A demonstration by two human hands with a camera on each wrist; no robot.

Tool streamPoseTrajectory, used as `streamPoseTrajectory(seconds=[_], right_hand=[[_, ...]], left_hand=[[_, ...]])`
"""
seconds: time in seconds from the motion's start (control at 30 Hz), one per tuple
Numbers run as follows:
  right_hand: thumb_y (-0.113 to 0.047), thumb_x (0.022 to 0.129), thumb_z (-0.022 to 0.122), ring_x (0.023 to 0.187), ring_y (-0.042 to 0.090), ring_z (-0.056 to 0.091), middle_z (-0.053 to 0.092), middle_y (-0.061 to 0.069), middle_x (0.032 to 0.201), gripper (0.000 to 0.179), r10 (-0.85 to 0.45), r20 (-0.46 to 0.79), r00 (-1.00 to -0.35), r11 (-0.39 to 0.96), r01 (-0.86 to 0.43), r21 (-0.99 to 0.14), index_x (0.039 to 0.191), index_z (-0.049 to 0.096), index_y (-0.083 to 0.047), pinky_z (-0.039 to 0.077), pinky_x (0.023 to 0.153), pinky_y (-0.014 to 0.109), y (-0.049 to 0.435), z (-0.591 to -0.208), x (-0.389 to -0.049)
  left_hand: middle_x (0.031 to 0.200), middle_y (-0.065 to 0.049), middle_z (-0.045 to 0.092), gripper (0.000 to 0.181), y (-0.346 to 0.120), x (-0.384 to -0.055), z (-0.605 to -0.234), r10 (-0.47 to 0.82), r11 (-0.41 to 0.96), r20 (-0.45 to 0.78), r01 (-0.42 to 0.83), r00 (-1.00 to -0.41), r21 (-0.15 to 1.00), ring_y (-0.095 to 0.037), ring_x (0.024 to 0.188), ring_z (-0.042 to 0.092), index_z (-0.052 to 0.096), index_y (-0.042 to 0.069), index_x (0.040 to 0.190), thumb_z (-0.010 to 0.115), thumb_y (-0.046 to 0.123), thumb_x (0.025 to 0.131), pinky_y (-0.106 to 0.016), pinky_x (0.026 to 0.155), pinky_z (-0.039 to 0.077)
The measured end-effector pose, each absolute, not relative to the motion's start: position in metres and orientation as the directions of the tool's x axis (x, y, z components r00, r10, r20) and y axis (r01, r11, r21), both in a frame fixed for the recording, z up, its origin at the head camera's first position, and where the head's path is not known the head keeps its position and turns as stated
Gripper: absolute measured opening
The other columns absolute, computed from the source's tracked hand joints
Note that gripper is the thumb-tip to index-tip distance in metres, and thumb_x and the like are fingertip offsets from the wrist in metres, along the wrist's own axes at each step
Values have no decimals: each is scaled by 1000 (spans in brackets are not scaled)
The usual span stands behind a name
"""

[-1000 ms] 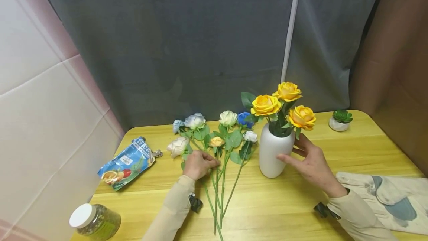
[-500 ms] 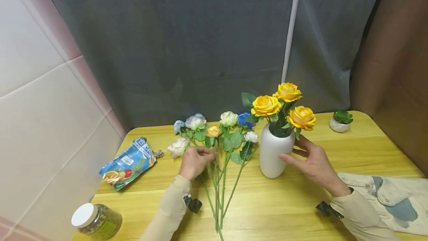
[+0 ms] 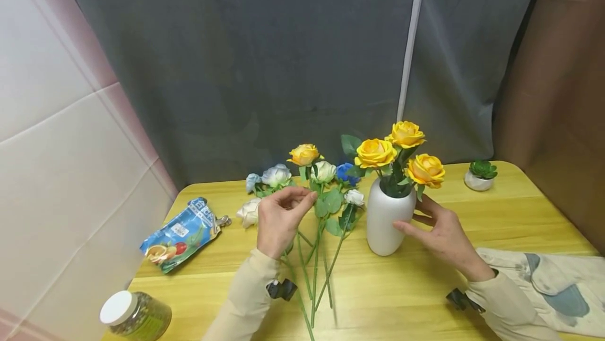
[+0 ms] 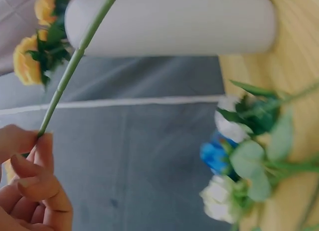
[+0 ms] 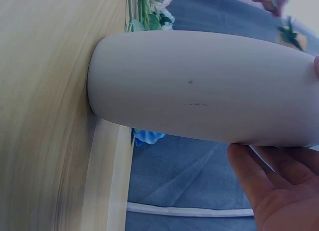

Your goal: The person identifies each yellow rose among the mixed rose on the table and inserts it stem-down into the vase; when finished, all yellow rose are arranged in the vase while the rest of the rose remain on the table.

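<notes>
My left hand (image 3: 280, 221) pinches the green stem (image 4: 62, 84) of a yellow-orange rose (image 3: 304, 155) between thumb and fingertips, the bloom raised above the other flowers. A white vase (image 3: 385, 225) stands upright on the table with several yellow roses (image 3: 375, 153) in it. Around the vase's right side my right hand (image 3: 444, 236) curls, thumb on the front and fingers behind. Between the hands lie loose flowers: a white rose (image 3: 354, 197), a blue rose (image 3: 348, 173), a cream rose (image 3: 324, 172) and pale blue ones (image 3: 276, 175). My left hand partly covers another pale rose (image 3: 249, 212).
A blue food pouch (image 3: 181, 233) with a metal clip and a white-lidded jar (image 3: 137, 314) are on the left. To the right are a small potted succulent (image 3: 480, 174) and a pale work glove (image 3: 543, 283). A grey curtain (image 3: 264, 68) hangs behind the wooden table (image 3: 378, 299).
My left hand has lifted the yellow-orange rose up off the table, away from the other stems. The right hand has stayed at the vase.
</notes>
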State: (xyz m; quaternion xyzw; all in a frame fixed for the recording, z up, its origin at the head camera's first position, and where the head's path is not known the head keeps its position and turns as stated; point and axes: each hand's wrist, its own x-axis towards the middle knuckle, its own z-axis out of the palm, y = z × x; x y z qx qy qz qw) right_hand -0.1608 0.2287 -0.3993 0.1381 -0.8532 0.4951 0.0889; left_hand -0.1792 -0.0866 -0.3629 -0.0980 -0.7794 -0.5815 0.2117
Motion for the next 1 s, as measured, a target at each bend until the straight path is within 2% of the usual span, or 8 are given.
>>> streamPoseTrajectory(seconds=[0.2,0.4,0.47,0.67,0.77,0.87,1.0], right_hand=[[-23,92,80,126,41,62,58,26,143,68,-143,288,-947,473,-321,-820,148,49,0,55,97,48,228,-400,-160],[-22,92,80,126,41,61,59,25,142,67,-143,293,-945,466,-325,-823,148,50,-1,56,97,47,228,-401,-161],[-23,92,80,126,41,61,59,25,142,67,-146,293,-945,465,-327,-823,148,50,-1,56,97,47,228,-401,-161],[-21,91,80,124,38,63,60,24,141,66,-150,309,-939,456,-343,-821,146,51,0,56,96,46,229,-403,-163],[-21,91,80,125,38,62,60,24,141,66,-149,308,-940,449,-342,-826,147,51,-1,57,96,46,229,-403,-162],[-20,91,80,125,40,62,60,25,141,66,-150,305,-941,441,-339,-831,147,51,-2,56,96,47,228,-402,-162],[-19,91,80,125,41,62,60,26,141,66,-150,304,-941,433,-339,-835,148,51,-3,56,97,49,228,-400,-160]], left_hand=[[78,-13,74,12,-70,-177,-342,-190,151,558,538,-807,829,-6,60,61,79,0,94,82,10,87,-19,57,48],[74,6,72,15,-53,-181,-318,-359,28,641,679,-679,734,-5,55,55,75,-8,91,80,7,88,-18,52,43],[74,8,72,18,-48,-183,-310,-419,-14,653,724,-631,690,-4,53,51,74,-10,91,80,7,88,-18,49,40],[75,5,74,9,-39,-190,-292,-580,-100,632,815,-514,571,-4,49,45,76,0,89,80,8,89,-19,46,37],[77,3,75,6,-36,-192,-287,-641,-96,609,836,-467,540,-4,49,47,77,4,90,80,9,89,-19,45,38],[80,1,77,5,-33,-193,-286,-675,-89,593,846,-439,526,-3,49,49,77,4,90,79,9,90,-19,45,38],[78,3,76,9,-29,-196,-289,-671,-76,599,844,-437,530,-3,52,49,76,0,90,80,8,89,-19,47,38]])
